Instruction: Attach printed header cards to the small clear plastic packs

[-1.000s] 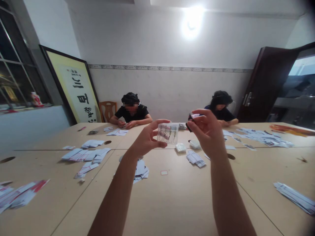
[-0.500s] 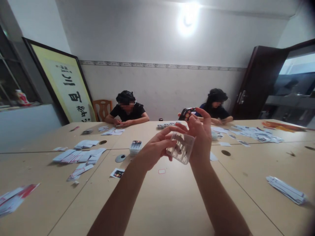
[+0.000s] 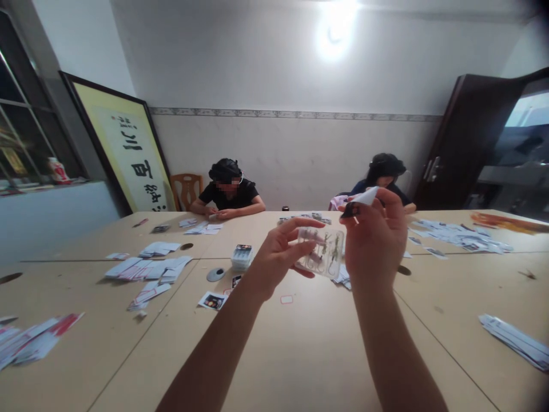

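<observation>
My left hand (image 3: 281, 254) is closed around the edge of a small clear plastic box (image 3: 332, 264), held tilted above the table. Inside, several metal fishing hooks with swivels lie side by side in slots. To the right of the box and apart from it, my right hand (image 3: 377, 246) pinches a curled sticker (image 3: 363, 199) between thumb and fingers. The sticker shows a black printed face and a white side. Below my left wrist lies a printed card (image 3: 213, 300), and past it a stack of similar clear boxes (image 3: 242, 257).
Several white paper sheets (image 3: 137, 268) lie at the left, more papers (image 3: 463, 236) at the far right. A small red-bordered label (image 3: 286, 299) rests in the middle. Two people, one person (image 3: 229, 194) at left, sit across the table. A round grey lid-like disc (image 3: 215, 274) is near the boxes.
My right hand has moved right, away from the box, with the sticker, which now shows its white side. The box turned so the hooks show more clearly. The view shifted slightly left.
</observation>
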Tool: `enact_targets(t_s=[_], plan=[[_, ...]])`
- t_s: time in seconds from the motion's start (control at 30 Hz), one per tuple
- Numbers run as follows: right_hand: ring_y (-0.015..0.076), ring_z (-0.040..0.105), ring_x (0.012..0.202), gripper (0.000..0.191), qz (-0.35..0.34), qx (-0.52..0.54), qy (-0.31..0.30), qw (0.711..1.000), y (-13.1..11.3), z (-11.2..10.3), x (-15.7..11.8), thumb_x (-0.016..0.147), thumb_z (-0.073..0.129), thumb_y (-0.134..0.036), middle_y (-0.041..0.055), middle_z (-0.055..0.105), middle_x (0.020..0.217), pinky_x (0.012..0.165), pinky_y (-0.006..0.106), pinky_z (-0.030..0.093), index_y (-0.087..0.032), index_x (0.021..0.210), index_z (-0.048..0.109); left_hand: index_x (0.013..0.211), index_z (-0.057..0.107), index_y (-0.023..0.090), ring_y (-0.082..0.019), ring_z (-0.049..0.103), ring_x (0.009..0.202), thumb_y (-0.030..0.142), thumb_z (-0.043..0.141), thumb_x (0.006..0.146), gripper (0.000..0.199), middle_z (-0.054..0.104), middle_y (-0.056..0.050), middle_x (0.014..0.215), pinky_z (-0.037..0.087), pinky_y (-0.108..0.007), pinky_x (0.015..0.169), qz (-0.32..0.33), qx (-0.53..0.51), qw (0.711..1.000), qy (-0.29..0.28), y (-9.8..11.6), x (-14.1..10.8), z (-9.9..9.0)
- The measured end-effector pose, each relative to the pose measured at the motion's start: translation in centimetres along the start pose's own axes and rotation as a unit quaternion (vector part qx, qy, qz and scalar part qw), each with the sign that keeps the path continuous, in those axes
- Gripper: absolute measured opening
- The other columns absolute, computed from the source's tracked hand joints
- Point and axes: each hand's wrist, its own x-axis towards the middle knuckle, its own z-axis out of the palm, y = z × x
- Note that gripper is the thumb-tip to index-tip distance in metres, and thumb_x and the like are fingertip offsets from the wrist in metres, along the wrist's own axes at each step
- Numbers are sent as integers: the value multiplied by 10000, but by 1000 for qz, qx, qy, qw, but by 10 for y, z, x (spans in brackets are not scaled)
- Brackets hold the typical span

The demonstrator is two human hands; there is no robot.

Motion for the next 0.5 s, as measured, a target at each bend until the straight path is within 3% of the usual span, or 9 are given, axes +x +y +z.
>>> enact_targets(t_s=[0.17,0.33,0.5], plan=[[101,601,557,153,-10,-35,-1,999,-6,-3,0,760,723,-148,-67,603,655,477,209,421,-231,859,640,1189,671,242,-146,677,814,283,764,845,359,657,-28,981,649,-221,572,29,27,999,4,5,-4,-4],[136,621,572,154,-43,-89,-24,995,-15,-7,0,794,740,-182,-66,585,639,498,240,435,-242,872,622,1232,514,278,-175,709,855,265,757,859,445,672,-28,1058,655,-230,551,46,35,998,26,8,-7,-9],[168,673,630,162,-80,-110,-51,989,-25,-9,0,803,739,-165,-53,620,704,737,380,587,-262,870,627,1139,487,255,-205,724,878,284,755,861,387,648,-29,1076,649,-237,520,49,45,997,39,8,-7,-10]])
